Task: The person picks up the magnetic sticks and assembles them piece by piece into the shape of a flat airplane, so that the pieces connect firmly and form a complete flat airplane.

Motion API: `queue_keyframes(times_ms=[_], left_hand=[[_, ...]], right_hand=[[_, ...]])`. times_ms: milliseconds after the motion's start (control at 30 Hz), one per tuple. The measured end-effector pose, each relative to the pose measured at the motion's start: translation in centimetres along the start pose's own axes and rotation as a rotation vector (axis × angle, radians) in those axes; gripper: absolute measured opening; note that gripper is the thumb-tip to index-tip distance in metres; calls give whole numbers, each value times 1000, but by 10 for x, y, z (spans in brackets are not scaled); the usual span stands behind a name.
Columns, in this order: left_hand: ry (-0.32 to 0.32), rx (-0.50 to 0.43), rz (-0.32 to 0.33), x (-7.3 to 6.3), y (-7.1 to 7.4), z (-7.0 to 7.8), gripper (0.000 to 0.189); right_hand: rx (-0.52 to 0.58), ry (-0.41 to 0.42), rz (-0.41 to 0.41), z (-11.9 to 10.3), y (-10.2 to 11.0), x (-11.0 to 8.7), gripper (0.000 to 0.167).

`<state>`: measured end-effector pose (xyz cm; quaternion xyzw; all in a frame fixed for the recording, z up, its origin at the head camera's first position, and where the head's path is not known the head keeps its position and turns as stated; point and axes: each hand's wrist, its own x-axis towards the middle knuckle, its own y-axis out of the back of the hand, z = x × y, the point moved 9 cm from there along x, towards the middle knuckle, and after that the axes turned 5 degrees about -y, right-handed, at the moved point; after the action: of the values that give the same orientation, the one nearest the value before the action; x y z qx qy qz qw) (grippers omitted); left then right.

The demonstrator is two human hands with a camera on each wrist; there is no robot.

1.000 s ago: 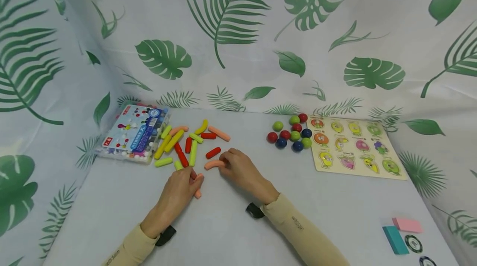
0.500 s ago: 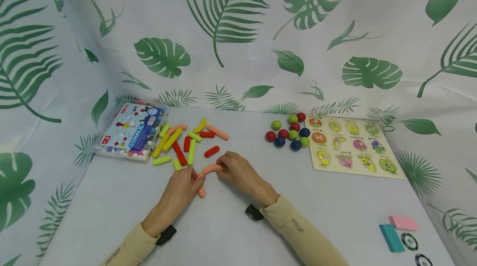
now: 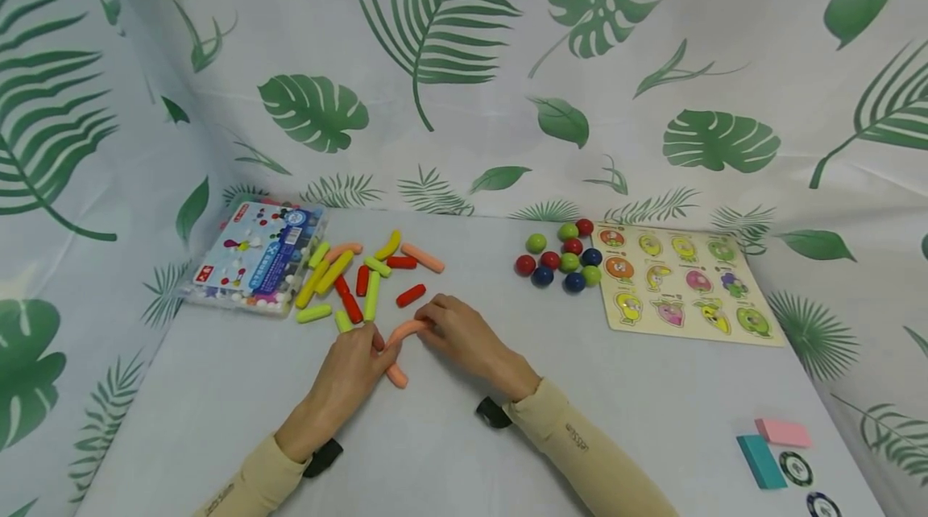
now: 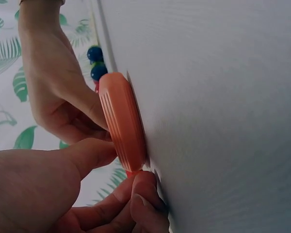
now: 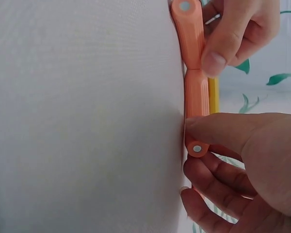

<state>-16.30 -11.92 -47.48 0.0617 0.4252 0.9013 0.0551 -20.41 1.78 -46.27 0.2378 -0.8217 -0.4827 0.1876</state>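
Observation:
In the head view my left hand (image 3: 344,372) pinches a curved peach magnetic rod (image 3: 396,376), partly hidden under the fingers. My right hand (image 3: 464,340) holds a second curved peach magnetic rod (image 3: 406,328) by its right end between thumb and fingertips. The rods meet end to end beside the left fingertips. The right wrist view shows the left hand's rod (image 5: 188,39) with a silver disc in its end, touching the right hand's rod (image 5: 197,92). Both lie close to the tabletop.
Several red, yellow, lime and peach rods (image 3: 371,295) lie behind the hands. A clear lidded box (image 3: 254,255) stands at the back left. Red, green and blue balls (image 3: 569,262) sit beside a fruit puzzle board (image 3: 681,283). Pink and teal blocks (image 3: 761,462) lie front right.
My right hand has moved slightly left with its rod, closing the gap to the left hand's rod, so their ends now meet. The left hand's rod has swung a little, its near end moving right.

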Motion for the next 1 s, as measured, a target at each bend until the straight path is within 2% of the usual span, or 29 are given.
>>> queue_keyframes(times_ms=[233, 567, 700, 867, 1000], left_hand=[[-2, 21, 24, 0, 2, 1, 27], [-41, -1, 32, 2, 1, 3, 23], [-39, 5, 20, 4, 0, 2, 22], [6, -13, -17, 4, -1, -1, 21], [15, -26, -27, 5, -3, -1, 20]], right_hand=[[-6, 35, 2, -5, -3, 1, 21], [17, 46, -30, -7, -5, 1, 25], [99, 2, -9, 3, 8, 2, 28], [170, -56, 90, 26, 34, 9, 25], [184, -105, 155, 45, 49, 14, 24]])
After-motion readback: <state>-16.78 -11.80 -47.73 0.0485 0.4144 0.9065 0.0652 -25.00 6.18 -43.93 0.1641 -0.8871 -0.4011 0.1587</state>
